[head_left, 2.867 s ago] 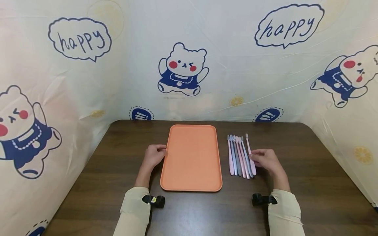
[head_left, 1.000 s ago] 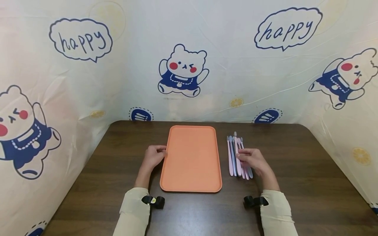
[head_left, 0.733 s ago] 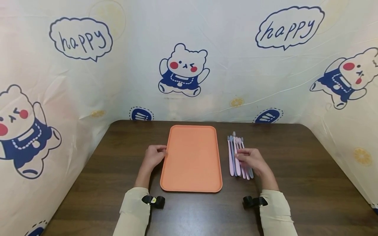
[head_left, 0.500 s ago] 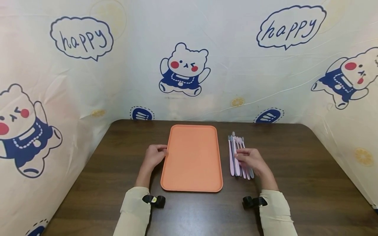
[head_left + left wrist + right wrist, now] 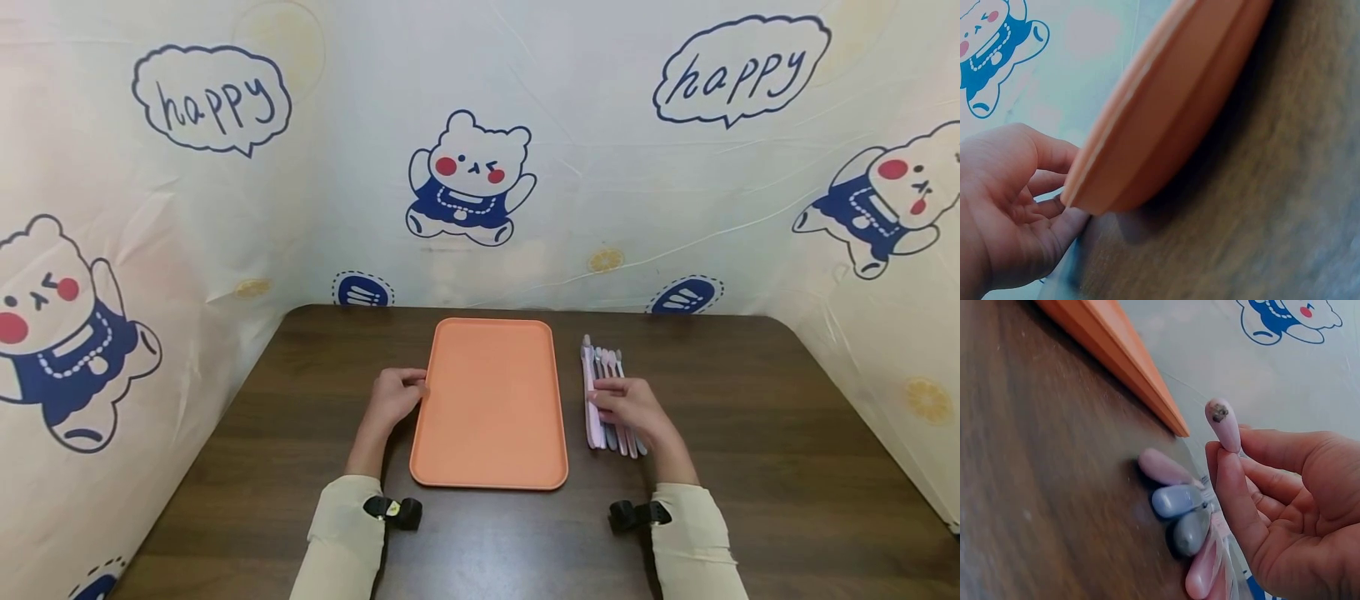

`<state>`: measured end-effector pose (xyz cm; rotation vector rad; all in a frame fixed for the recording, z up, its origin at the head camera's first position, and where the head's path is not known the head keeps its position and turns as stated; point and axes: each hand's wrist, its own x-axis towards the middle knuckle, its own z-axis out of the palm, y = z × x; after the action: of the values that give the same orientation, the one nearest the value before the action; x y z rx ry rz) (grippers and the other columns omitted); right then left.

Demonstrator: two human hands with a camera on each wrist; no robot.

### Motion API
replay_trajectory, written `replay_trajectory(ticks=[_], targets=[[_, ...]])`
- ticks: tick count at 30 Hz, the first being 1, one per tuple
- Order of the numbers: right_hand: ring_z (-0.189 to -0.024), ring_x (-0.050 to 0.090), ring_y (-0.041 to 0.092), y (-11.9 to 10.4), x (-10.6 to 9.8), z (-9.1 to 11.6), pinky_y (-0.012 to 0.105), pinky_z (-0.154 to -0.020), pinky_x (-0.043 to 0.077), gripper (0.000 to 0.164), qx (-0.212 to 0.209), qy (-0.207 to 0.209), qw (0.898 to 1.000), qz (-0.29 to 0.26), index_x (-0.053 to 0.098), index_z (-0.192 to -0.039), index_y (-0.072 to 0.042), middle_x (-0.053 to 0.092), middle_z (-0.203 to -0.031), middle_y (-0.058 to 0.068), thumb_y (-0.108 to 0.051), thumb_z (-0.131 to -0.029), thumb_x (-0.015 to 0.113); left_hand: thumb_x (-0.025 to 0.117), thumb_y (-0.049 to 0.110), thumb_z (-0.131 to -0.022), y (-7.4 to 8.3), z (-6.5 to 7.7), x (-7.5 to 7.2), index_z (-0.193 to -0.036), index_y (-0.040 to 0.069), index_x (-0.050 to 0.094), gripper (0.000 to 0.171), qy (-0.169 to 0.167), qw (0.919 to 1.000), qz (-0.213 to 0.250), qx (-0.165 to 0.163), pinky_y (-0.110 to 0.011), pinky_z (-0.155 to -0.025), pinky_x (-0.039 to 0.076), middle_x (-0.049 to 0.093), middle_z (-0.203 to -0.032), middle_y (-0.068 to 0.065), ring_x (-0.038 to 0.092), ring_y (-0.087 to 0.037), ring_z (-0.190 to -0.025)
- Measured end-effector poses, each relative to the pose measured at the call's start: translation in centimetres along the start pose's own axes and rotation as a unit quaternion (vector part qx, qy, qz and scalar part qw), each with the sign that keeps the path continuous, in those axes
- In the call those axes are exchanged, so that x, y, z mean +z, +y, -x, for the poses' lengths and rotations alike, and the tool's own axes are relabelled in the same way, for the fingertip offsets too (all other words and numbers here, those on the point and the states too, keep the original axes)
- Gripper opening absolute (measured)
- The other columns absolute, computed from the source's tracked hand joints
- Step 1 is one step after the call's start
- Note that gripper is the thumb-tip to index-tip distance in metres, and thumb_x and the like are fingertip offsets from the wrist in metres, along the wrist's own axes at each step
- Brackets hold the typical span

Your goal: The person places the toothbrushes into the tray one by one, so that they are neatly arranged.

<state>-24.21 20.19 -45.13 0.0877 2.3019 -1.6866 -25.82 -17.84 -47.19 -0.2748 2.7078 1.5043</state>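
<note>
An orange tray [image 5: 487, 404] lies on the brown table, and my left hand [image 5: 397, 396] pinches its left rim. In the left wrist view the thumb and fingers of that hand [image 5: 1016, 200] meet at the edge of the tray [image 5: 1166, 106]. My right hand [image 5: 630, 408] pinches a pink toothbrush [image 5: 588, 375] over the left end of a row of toothbrushes. In the right wrist view the held pink toothbrush [image 5: 1225, 428] has a dark mark on its handle end. It is raised above the other handles, among them a blue toothbrush [image 5: 1175, 501] and a grey toothbrush [image 5: 1191, 532].
The row of pink, blue and grey toothbrushes lies right of the tray, with a narrow strip of the wooden table [image 5: 480, 542] between them. A printed curtain [image 5: 600, 167] with bears and bubbles hangs behind the table and along both sides.
The right hand has lifted the pink toothbrush from the right end of the row and carried it leftward across the others to the left end. The left hand and tray have stayed put.
</note>
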Motion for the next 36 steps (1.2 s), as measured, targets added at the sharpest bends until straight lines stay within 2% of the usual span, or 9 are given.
replay_trajectory(ticks=[9,18,27,36], targets=[[-0.089,0.066,0.008,-0.6,0.8,0.1,0.028,-0.081,0.061,0.045,-0.006,0.002,1.000,0.022,0.056,-0.136,0.012,0.069,-0.123,0.025,-0.014,-0.100,0.063,0.062,0.008,-0.090,0.3,0.1,0.0,-0.123,0.000,0.072,0.036,0.002,1.0000,-0.002,-0.003,-0.028,-0.074,0.053,0.072,-0.110,-0.018,0.066,-0.025,-0.095],[-0.082,0.065,0.002,-0.7,1.3,-0.4,0.021,-0.073,0.059,0.045,-0.023,-0.002,1.000,-0.001,0.056,-0.134,0.015,0.075,-0.110,0.014,-0.011,-0.098,0.064,0.061,0.008,-0.090,0.1,0.1,0.0,-0.124,0.000,0.071,0.036,0.002,1.0000,-0.002,-0.003,-0.027,-0.074,0.053,0.072,-0.111,-0.018,0.066,-0.025,-0.095],[-0.091,0.066,0.007,-0.9,2.3,-0.5,0.025,-0.080,0.060,0.042,-0.022,0.006,1.000,0.011,0.059,-0.133,0.010,0.069,-0.125,0.025,-0.013,-0.099,0.063,0.061,0.009,-0.092,0.0,0.1,0.1,-0.125,0.001,0.071,0.036,0.000,1.0000,-0.006,-0.004,-0.028,-0.074,0.053,0.072,-0.113,-0.018,0.066,-0.025,-0.096],[-0.088,0.068,0.006,-1.2,4.0,-1.0,0.024,-0.077,0.060,0.040,-0.034,-0.017,0.999,-0.003,0.059,-0.130,0.014,0.072,-0.118,0.026,-0.007,-0.097,0.063,0.061,0.010,-0.093,0.2,0.1,0.0,-0.125,0.002,0.071,0.035,0.001,0.9999,-0.008,-0.006,-0.030,-0.077,0.053,0.072,-0.114,-0.018,0.065,-0.026,-0.098]])
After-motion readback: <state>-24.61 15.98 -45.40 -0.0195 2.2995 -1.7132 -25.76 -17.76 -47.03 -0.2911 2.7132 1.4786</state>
